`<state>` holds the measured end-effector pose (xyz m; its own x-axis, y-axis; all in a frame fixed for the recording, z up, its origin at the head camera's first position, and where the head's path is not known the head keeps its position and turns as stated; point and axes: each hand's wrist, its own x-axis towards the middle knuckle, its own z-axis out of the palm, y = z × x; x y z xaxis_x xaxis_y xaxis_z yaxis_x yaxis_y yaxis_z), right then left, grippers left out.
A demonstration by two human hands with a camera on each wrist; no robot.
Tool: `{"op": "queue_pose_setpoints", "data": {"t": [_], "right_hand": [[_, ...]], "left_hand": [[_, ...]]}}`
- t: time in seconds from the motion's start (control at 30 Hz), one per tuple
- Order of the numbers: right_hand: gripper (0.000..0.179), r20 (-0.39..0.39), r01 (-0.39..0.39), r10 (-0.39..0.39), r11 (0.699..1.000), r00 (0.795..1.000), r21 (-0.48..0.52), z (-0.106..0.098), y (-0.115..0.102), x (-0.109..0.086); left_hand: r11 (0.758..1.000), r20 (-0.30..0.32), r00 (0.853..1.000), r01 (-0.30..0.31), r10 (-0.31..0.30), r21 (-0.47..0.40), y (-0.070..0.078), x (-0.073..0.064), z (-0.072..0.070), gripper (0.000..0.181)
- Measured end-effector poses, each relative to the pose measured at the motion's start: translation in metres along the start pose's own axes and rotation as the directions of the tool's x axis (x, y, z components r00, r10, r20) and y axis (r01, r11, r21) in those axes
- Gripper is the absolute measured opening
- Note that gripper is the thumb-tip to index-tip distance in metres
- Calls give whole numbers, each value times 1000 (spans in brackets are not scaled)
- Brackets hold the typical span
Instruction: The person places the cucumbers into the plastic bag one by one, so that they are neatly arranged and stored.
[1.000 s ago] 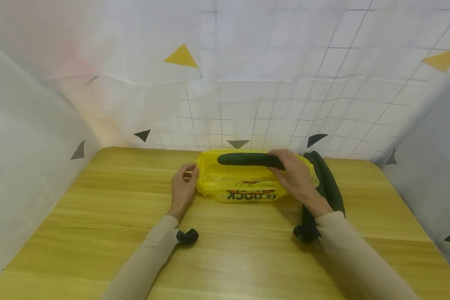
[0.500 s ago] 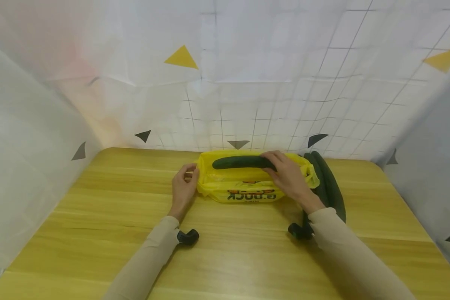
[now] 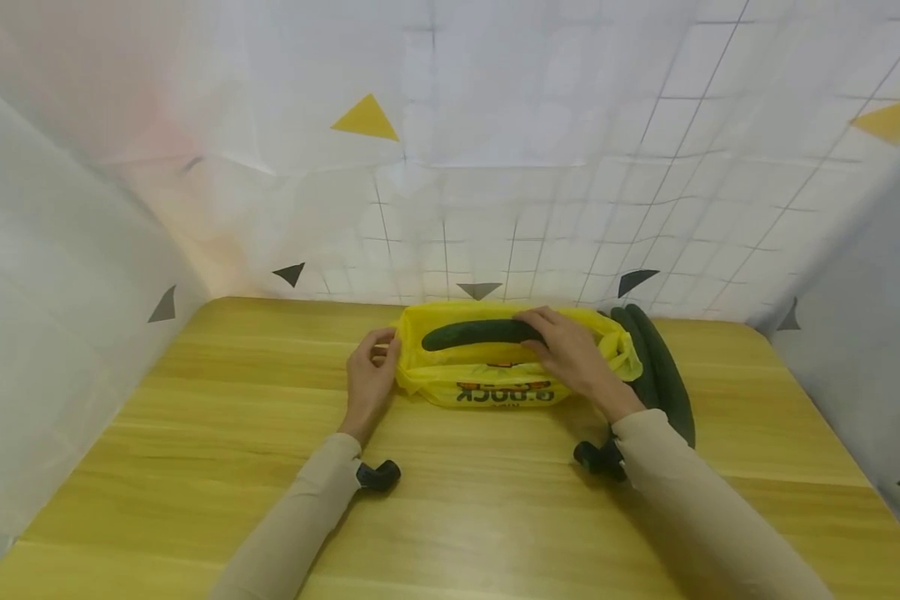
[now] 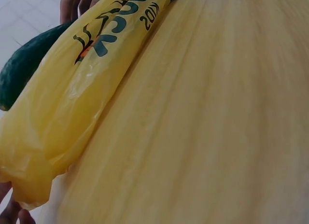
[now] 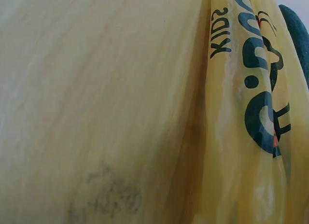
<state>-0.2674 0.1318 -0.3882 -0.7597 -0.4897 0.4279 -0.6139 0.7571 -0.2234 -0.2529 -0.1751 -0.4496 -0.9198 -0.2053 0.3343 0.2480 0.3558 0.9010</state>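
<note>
A yellow plastic bag (image 3: 435, 387) with dark printed lettering lies on the table, its long mouth spread upward. My right hand (image 3: 570, 350) grips one end of a dark green cucumber (image 3: 468, 334), which lies lengthwise over the bag's opening. At the bag's left end, my left hand (image 3: 371, 371) pinches the rim between thumb and fingers. In the left wrist view the cucumber (image 4: 29, 64) shows above the bag's edge (image 4: 82, 108). The right wrist view has the bag's printed side (image 5: 236, 137) and part of the cucumber (image 5: 297, 35), but not the hand.
More cucumbers (image 3: 663, 375) lie side by side just right of the bag, partly behind the right forearm. The wooden table (image 3: 450, 517) runs up to a white sheet wall (image 3: 495, 208) at the back. Dark wrist cameras (image 3: 378, 476) sit on both sleeves.
The right hand has moved left and slightly down with the cucumber, bringing it lower at the bag's mouth. The left hand keeps its place on the bag's rim.
</note>
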Motion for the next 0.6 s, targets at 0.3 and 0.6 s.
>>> {"op": "queue_pose_setpoints", "data": {"t": [0.3, 0.6], "right_hand": [[40, 104, -21, 21, 1000, 994, 2, 4, 0, 5], [41, 210, -75, 75, 997, 975, -12, 7, 0, 14]], "left_hand": [[1000, -4, 1000, -12, 12, -3, -2, 1, 1, 23], [999, -6, 999, -35, 35, -9, -3, 2, 2, 23]]}}
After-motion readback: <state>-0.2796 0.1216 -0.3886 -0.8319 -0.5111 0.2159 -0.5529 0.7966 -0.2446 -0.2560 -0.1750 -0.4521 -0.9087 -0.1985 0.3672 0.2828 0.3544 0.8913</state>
